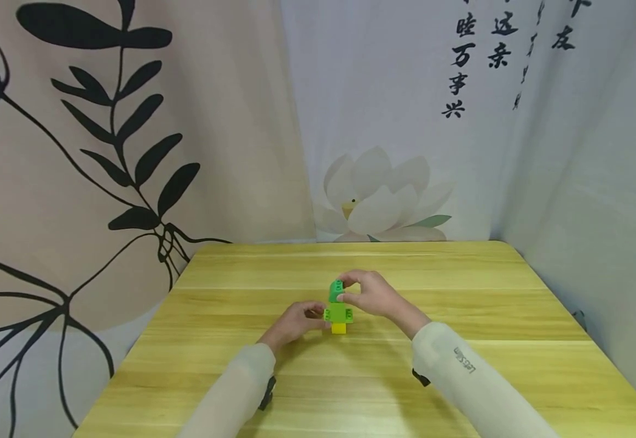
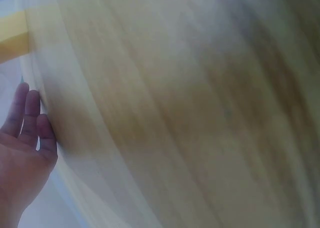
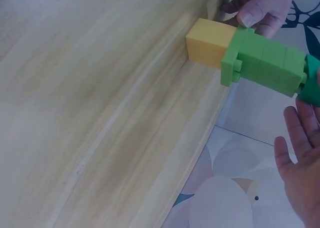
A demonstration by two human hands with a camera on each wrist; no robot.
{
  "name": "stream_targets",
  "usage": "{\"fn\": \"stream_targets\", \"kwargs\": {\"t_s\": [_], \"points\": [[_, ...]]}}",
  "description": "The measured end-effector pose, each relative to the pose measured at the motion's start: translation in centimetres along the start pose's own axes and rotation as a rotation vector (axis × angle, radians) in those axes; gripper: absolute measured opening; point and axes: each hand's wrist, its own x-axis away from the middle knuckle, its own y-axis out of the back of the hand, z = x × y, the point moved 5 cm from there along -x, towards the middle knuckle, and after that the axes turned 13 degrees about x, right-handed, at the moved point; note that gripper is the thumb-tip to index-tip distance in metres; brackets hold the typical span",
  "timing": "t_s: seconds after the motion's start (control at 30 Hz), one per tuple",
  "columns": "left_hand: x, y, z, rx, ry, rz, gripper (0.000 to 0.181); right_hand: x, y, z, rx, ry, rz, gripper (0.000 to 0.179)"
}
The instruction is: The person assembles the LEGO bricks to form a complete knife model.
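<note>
A small upright stack of toy building bricks stands on the table, with a yellow brick (image 1: 338, 328) at its base. Above that come light green bricks (image 1: 338, 312), whose studs stick out sideways at both ends. My right hand (image 1: 375, 294) pinches a darker green brick (image 1: 336, 291) at the top, angled on the side that faces the left. At the left side of the stack, my left hand (image 1: 298, 320) holds the light green part between thumb and fingers; the fingertips are partly hidden. In the left wrist view the yellow brick (image 2: 14, 35) shows beside the left hand (image 2: 25, 153).
The wooden table (image 1: 230, 274) has its far edge close to a hanging curtain (image 1: 394, 109) printed with a flower and writing. Another curtain (image 1: 230, 121) with black plant shapes hangs at the left. Dark straps sit at both sleeves.
</note>
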Motion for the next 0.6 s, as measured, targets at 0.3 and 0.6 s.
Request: {"fn": "stream_targets", "kwargs": {"t_s": [0.3, 0.6], "points": [[0.03, -0.10, -0.13, -0.003, -0.007, 0.006, 0.042, 0.29, -0.10, 0.33, 0.061, 0.051, -0.033, 0.031], [-0.05, -0.04, -0.08, -0.009, -0.011, 0.005, 0.041, 0.57, -0.35, 0.12, 0.006, 0.055, -0.039, 0.036]]}}
